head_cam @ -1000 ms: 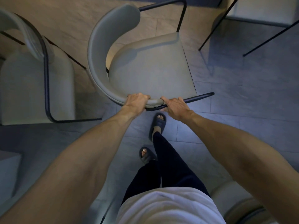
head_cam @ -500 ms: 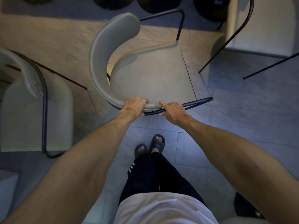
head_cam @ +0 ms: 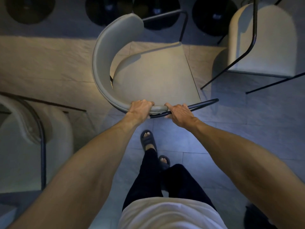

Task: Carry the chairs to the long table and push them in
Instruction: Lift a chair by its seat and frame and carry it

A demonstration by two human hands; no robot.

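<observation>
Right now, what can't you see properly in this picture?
Head view:
- Feet of the held grey curved-back chair with black metal frame: hidden under its seat.
- Grey padded chair at left: blurred, cut by the edge.
- Grey padded chair at right: cut by the top edge.
- Dark round shapes at top: too dim to name.

Pale beige textured band of floor: runs across the upper part of the view, warmly lit, with faint seams. Grey rectangular floor tiles: adjoin the band on its near side, in cooler bluish light. Four dark round shapes: set in a row beyond the band's far edge, identity not determinable. Two dark slip-on sandals: on the tiles nearer than the band, one ahead of the other, toes exposed. Dark long trousers: above the sandals. White shirt hem: nearest the viewer. Dark indistinct object: far from the band, low right corner.
</observation>
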